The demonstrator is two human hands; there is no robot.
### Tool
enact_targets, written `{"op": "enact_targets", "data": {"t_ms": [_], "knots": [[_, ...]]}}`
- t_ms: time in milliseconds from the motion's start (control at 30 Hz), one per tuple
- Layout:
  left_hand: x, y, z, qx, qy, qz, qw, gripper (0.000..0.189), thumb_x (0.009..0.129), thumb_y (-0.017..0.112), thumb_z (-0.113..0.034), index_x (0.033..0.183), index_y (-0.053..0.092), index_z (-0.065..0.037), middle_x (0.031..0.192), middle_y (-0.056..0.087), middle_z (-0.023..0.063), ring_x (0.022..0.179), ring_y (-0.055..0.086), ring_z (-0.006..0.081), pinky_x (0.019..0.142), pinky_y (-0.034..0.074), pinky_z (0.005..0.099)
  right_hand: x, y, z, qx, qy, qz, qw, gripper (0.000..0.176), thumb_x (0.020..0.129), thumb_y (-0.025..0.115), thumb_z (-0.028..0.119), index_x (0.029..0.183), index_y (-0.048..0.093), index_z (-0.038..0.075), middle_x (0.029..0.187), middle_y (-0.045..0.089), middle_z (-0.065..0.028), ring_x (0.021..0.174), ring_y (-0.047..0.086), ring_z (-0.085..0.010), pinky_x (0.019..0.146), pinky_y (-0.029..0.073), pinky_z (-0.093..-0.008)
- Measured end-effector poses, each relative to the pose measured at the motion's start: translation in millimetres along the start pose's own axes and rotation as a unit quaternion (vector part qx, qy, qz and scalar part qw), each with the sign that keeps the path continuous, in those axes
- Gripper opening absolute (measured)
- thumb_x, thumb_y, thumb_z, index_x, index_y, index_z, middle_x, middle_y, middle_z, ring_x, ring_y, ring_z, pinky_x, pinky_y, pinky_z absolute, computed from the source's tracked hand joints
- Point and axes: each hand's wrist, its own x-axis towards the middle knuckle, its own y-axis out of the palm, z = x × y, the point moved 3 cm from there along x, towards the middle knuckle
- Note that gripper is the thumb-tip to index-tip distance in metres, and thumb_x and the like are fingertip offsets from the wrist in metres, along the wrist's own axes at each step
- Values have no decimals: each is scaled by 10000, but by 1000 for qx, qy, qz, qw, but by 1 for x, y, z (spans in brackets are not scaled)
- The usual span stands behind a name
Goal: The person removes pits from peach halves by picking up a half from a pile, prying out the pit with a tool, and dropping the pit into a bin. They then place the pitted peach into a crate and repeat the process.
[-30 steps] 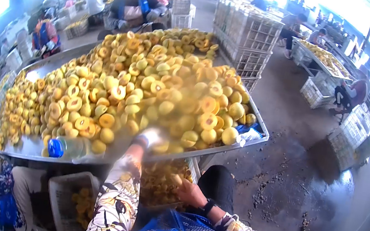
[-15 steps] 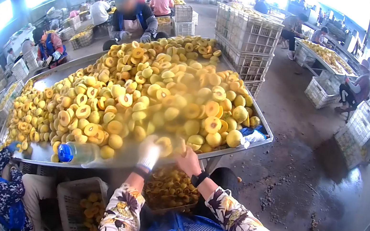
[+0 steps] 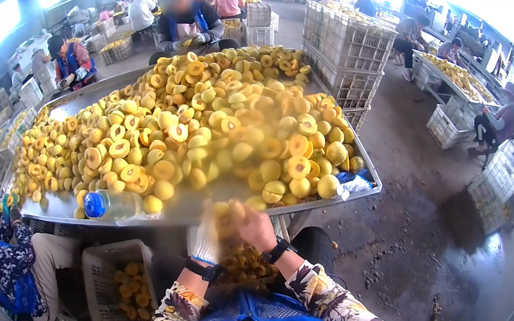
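My left hand (image 3: 209, 237), in a white glove, is closed round a halved yellow fruit (image 3: 225, 220) just off the front edge of the metal table (image 3: 196, 203). My bare right hand (image 3: 256, 227) touches the same fruit from the right, its fingers curled; whether it grips anything else is too blurred to tell. Below both hands is a crate of fruit pieces (image 3: 247, 263). A large heap of halved fruit (image 3: 162, 125) covers the table. A clear bottle with a blue cap (image 3: 112, 204) lies at the table's front edge.
A crate with some fruit (image 3: 115, 293) stands on the floor at lower left, beside a seated co-worker (image 3: 5, 262). Another co-worker (image 3: 188, 22) sits across the table. Stacked crates (image 3: 344, 53) rise behind its right side. Blue and white plastic (image 3: 354, 181) lies at the right corner.
Both my hands have come back from the heap, closer to my body, with the fruit between them. The co-worker across the table has raised their hands.
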Motion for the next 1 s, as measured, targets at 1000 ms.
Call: {"op": "enact_targets", "data": {"t_ms": [1000], "knots": [[-10, -7, -1, 64, 12, 71, 995, 496, 898, 414, -518, 1058, 562, -72, 951, 601, 49, 835, 571, 155, 721, 466, 273, -39, 10, 5, -34, 56, 15, 998, 264, 759, 654, 198, 977, 594, 61, 725, 624, -136, 654, 644, -223, 590, 488, -303]]}}
